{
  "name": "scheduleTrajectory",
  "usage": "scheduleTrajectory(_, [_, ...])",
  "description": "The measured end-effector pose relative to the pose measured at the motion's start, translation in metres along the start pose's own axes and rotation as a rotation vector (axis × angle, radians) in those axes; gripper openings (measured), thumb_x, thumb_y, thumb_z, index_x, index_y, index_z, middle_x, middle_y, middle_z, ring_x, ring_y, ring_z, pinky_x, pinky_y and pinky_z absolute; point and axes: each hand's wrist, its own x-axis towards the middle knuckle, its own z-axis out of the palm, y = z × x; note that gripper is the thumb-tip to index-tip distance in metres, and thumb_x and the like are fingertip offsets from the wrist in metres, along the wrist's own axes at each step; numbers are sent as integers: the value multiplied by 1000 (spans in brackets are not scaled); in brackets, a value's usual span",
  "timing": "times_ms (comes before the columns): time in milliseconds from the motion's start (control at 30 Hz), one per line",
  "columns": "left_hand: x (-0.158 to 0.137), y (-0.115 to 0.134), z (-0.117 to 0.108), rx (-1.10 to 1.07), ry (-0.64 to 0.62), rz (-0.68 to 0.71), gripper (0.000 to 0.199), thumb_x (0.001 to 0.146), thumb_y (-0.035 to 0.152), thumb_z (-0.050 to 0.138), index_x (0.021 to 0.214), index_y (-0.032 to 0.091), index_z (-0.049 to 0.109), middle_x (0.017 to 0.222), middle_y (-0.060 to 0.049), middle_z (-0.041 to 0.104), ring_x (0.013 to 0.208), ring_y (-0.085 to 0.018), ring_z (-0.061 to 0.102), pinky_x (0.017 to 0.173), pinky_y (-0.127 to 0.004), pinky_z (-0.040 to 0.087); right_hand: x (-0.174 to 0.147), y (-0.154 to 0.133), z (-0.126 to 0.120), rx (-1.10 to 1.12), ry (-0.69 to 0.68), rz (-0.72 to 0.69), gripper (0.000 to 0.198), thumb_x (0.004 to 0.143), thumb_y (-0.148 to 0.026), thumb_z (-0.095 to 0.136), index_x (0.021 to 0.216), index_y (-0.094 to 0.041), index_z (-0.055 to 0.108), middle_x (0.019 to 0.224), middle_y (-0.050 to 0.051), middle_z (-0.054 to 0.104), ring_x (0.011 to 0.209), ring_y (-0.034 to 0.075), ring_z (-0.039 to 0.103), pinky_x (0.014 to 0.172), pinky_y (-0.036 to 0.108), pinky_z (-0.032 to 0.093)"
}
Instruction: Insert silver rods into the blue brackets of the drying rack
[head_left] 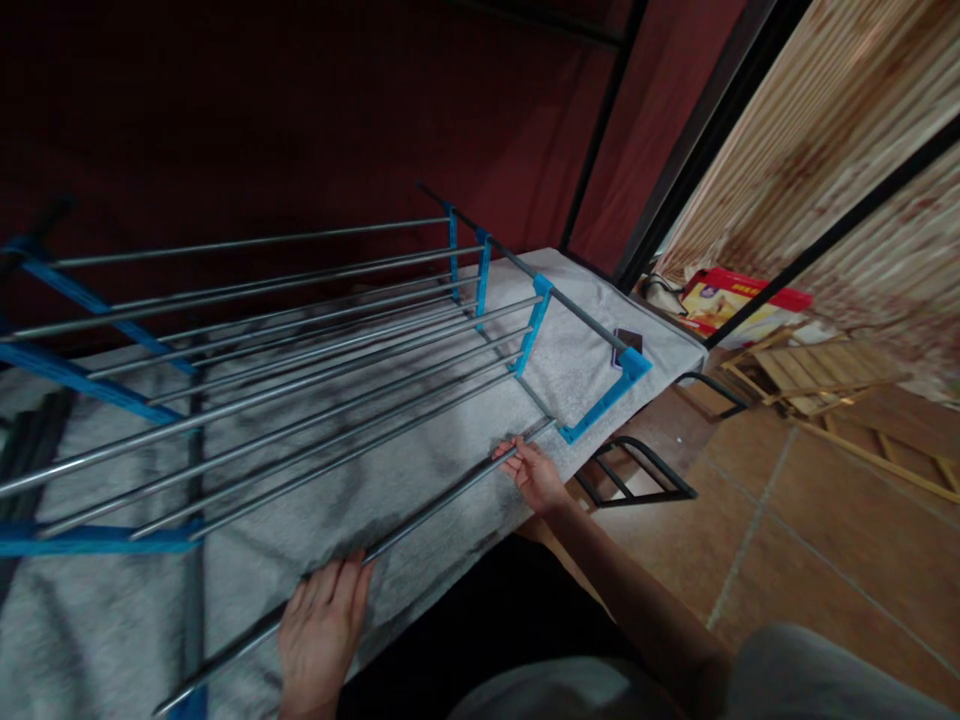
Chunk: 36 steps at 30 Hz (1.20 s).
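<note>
A long grey metal rod (442, 500) lies slantwise along the near edge of the cloth-covered bed. My left hand (324, 620) rests over it, its fingers wrapped across the tube. Nearer the far end, my right hand (531, 474) pinches the same rod between thumb and fingers. That end meets or lies close to a blue plastic bracket (600, 405) on the right side of a rack. The rack carries several parallel metal bars (337, 370) between blue brackets on both sides. At the lower left, the rod's near end lies by a blue piece (189, 702).
Grey fleecy cloth (315, 480) covers the bed. A phone-like dark object (627, 346) lies beyond the rack's right side. Black metal ladder steps (637, 475) jut out at the bed's edge. On the tiled floor (750, 520) are a wooden folding item (825, 370) and a red-yellow box (735, 298).
</note>
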Motion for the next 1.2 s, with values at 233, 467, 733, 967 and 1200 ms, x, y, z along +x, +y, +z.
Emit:
scheduleTrajectory(233, [10, 5, -4, -21, 40, 2, 22, 100, 30, 50, 110, 16, 63, 84, -6, 68, 77, -24, 60, 75, -38, 42, 1, -1, -1, 39, -5, 18, 19, 80, -37, 78, 88, -23, 67, 84, 1, 75, 85, 19, 72, 89, 37, 58])
scheduleTrajectory(467, [8, 6, -4, -38, 24, -18, 28, 99, 36, 54, 113, 13, 62, 82, -6, 66, 79, -24, 60, 79, -38, 42, 1, 0, -1, -24, -3, 5, 24, 80, -42, 81, 86, -24, 66, 85, 1, 75, 87, 18, 72, 89, 35, 57])
scheduleTrajectory(733, [4, 5, 1, 2, 12, -22, 22, 98, 31, 54, 110, 15, 64, 87, -6, 66, 80, -24, 58, 79, -38, 42, -3, -4, 2, -9, -28, 9, 21, 80, -38, 78, 85, -22, 66, 84, 2, 75, 85, 18, 71, 88, 34, 56])
scheduleTrajectory(967, [5, 6, -1, -72, 7, -45, 27, 98, 34, 53, 116, 16, 63, 87, -6, 69, 79, -24, 61, 79, -38, 42, -1, -3, -1, -19, -31, 12, 22, 80, -38, 80, 88, -23, 67, 88, 2, 75, 88, 18, 72, 88, 34, 55])
scheduleTrajectory(1200, [2, 5, 1, -29, 10, -52, 22, 99, 30, 53, 110, 16, 65, 87, -6, 67, 79, -23, 59, 80, -37, 42, 0, -2, -2, -51, -26, 15, 21, 80, -38, 81, 86, -24, 66, 86, 0, 75, 88, 18, 71, 89, 35, 56])
